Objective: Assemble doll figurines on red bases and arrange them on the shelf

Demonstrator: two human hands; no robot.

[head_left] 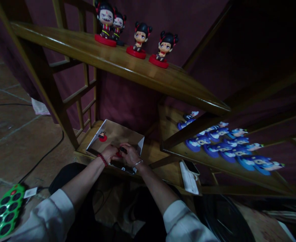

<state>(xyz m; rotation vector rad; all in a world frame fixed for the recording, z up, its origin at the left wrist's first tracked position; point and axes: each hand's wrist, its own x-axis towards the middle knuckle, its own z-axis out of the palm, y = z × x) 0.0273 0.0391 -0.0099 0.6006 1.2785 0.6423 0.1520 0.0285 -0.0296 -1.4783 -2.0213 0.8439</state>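
An open white box (pixel 122 129) with a brown inside stands on the low shelf. Both of my hands are over its near part, close together. Between them is a small figurine (pixel 123 150) with a dark head and a red base. My left hand (pixel 110 153), below a red beaded bracelet, has its fingers closed at the red base. My right hand (pixel 131 154), with a thin bracelet at the wrist, has its fingers closed round the dark head. Another figurine (pixel 102 136) on a red base lies in the box's far left part.
Several red-based figurines (pixel 139 37) stand on the upper shelf (pixel 127 67). Several blue and white figurines (pixel 222 146) fill the right shelf. A phone (pixel 191 167) lies on a white object at the right. A green power strip (pixel 6 211) is on the floor at the left.
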